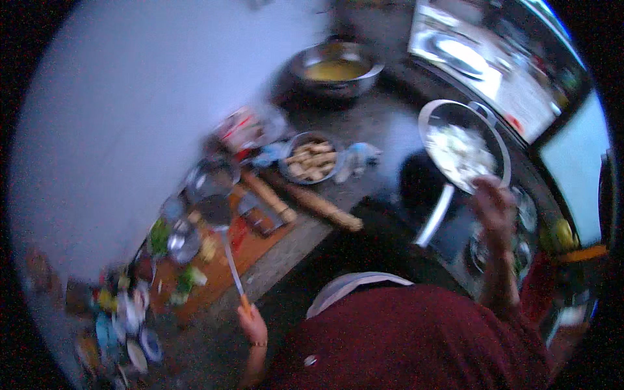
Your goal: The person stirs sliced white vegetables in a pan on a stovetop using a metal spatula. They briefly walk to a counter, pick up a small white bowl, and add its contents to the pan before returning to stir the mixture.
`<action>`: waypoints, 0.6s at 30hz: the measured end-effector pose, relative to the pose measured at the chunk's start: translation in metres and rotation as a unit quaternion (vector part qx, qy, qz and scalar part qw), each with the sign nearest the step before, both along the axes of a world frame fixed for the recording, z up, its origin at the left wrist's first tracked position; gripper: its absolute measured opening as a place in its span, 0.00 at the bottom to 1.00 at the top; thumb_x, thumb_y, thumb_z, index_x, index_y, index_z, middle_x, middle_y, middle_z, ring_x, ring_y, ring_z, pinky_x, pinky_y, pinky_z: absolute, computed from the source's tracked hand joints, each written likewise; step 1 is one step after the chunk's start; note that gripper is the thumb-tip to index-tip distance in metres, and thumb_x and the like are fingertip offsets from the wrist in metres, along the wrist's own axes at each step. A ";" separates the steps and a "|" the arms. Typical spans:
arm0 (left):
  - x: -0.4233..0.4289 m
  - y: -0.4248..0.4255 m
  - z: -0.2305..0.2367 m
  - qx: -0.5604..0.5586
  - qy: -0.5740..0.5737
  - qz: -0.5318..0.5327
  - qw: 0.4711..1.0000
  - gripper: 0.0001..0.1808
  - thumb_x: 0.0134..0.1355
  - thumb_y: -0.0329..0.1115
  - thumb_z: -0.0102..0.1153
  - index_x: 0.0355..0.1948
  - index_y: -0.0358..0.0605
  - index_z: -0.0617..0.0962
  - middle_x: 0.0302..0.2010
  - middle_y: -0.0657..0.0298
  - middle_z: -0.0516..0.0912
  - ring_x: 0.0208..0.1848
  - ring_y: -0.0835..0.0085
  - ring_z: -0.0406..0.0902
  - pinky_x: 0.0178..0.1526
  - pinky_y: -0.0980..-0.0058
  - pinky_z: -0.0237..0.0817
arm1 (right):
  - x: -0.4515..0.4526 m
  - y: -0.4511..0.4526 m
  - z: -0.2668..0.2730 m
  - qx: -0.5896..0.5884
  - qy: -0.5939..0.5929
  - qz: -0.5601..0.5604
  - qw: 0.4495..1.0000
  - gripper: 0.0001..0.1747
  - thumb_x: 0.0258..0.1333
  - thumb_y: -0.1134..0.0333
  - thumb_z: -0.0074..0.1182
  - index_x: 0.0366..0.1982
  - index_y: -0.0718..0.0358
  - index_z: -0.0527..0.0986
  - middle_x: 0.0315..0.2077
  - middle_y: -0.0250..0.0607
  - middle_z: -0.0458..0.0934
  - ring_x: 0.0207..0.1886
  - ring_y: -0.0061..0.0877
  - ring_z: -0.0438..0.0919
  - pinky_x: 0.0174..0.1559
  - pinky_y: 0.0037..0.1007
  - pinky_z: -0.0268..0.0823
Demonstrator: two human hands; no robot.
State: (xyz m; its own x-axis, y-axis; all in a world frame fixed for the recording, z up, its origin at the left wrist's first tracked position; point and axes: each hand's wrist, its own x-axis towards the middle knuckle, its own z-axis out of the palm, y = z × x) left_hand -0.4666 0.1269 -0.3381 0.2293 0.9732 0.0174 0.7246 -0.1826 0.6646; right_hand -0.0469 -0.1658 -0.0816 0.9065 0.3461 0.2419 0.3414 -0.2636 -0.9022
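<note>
My left hand [253, 325] grips the orange handle of a long metal spatula or skimmer [231, 258]. Its broad, dark head lies over the orange cutting board [243, 253]. At the right, a deep pan [423, 117] with a pale rim holds white chopped pieces [456, 148]. A loop shows on its far side, and a long silvery handle extends from the near side. My right hand [493, 202] is at the pan's near rim, its fingertips over the white pieces. Blur hides whether those fingers grip anything.
A large metal bowl [373, 78] of yellow liquid stands at the back. Nearer are a bowl of light-brown pieces [312, 161], a wooden rolling pin [336, 209] and a cleaver-like blade [258, 214]. Leafy greens [185, 285] lie on the board. A window [526, 105] borders the right.
</note>
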 end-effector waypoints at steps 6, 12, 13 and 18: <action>0.173 -0.039 0.098 0.028 -0.151 -0.105 0.982 0.19 0.62 0.36 0.50 0.50 0.35 0.67 0.39 0.46 0.75 0.42 0.56 0.74 0.43 0.63 0.64 | -0.059 0.108 -0.019 -0.094 -0.017 0.355 0.930 0.23 0.55 0.63 0.53 0.51 0.63 0.67 0.41 0.49 0.75 0.46 0.38 0.75 0.46 0.36 0.67; 0.284 -0.113 0.150 -0.238 -0.428 -0.450 0.746 0.25 0.63 0.40 0.47 0.56 0.35 0.62 0.50 0.49 0.68 0.51 0.60 0.66 0.54 0.66 0.57 | -0.048 0.110 -0.049 0.058 -0.008 0.135 0.989 0.27 0.53 0.63 0.52 0.52 0.63 0.60 0.36 0.54 0.73 0.42 0.39 0.74 0.43 0.38 0.65; 0.282 -0.110 0.171 -0.174 -0.232 -0.586 0.757 0.26 0.63 0.41 0.48 0.56 0.36 0.62 0.52 0.49 0.66 0.54 0.59 0.64 0.56 0.66 0.55 | -0.034 0.087 -0.054 0.054 0.005 0.086 0.995 0.23 0.52 0.67 0.51 0.50 0.62 0.62 0.33 0.50 0.73 0.39 0.34 0.74 0.40 0.36 0.66; 0.312 -0.132 0.166 -0.088 -0.183 -0.630 0.749 0.29 0.59 0.41 0.54 0.57 0.36 0.63 0.53 0.49 0.66 0.53 0.58 0.66 0.54 0.65 0.59 | 0.063 -0.073 -0.015 -0.165 0.024 -0.011 0.986 0.19 0.50 0.75 0.50 0.46 0.65 0.70 0.26 0.38 0.75 0.32 0.21 0.73 0.34 0.26 0.68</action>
State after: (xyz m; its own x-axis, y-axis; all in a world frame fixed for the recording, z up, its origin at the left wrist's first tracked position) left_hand -0.1547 -0.0051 -0.1724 0.9794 -0.0180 0.2010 -0.1871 -0.4540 0.8711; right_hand 0.0162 -0.2387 -0.0970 0.9222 0.3791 0.0760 0.2913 -0.5521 -0.7812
